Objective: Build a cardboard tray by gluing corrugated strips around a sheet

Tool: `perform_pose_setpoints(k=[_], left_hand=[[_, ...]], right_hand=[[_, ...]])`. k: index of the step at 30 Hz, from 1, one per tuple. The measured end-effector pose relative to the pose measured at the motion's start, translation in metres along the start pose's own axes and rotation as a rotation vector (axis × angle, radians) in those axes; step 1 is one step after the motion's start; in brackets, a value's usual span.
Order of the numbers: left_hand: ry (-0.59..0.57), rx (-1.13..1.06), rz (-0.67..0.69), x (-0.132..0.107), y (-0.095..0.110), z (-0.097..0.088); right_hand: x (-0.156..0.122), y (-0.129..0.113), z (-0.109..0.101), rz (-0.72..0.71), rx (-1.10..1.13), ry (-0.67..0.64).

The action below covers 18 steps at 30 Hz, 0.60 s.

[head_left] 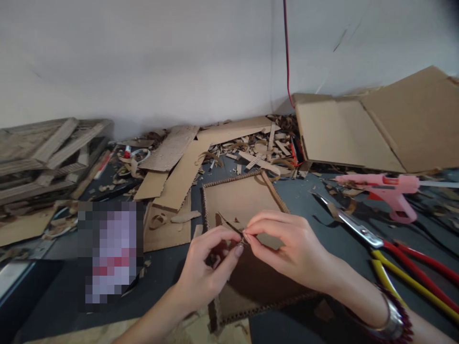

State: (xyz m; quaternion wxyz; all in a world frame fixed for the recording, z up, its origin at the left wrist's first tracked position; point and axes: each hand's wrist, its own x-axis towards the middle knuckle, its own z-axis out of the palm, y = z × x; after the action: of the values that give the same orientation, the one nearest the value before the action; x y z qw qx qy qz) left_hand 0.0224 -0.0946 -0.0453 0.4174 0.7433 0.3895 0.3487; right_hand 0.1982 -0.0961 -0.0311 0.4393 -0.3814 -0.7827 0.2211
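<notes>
My left hand and my right hand meet over a shallow cardboard tray with corrugated edge strips. Both hands pinch the same thin strip of cardboard, thumb and forefinger closed on it, the fingertips almost touching. The strip angles up to the left from the pinch. A bracelet sits on my right wrist. The tray's near part lies in the shadow of my hands.
A pink glue gun lies at the right, with red- and yellow-handled scissors in front of it. Large folded cardboard leans on the wall. Cardboard scraps litter the middle back. Stacked cardboard strips sit at the left.
</notes>
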Motion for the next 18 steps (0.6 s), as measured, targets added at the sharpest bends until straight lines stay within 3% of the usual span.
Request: perform_pose_setpoints(k=[18], left_hand=[[0.049, -0.16, -0.212, 0.0017, 0.0033, 0.0033]], right_hand=[[0.0022, 0.0014, 0.0049, 0.014, -0.128, 0.111]])
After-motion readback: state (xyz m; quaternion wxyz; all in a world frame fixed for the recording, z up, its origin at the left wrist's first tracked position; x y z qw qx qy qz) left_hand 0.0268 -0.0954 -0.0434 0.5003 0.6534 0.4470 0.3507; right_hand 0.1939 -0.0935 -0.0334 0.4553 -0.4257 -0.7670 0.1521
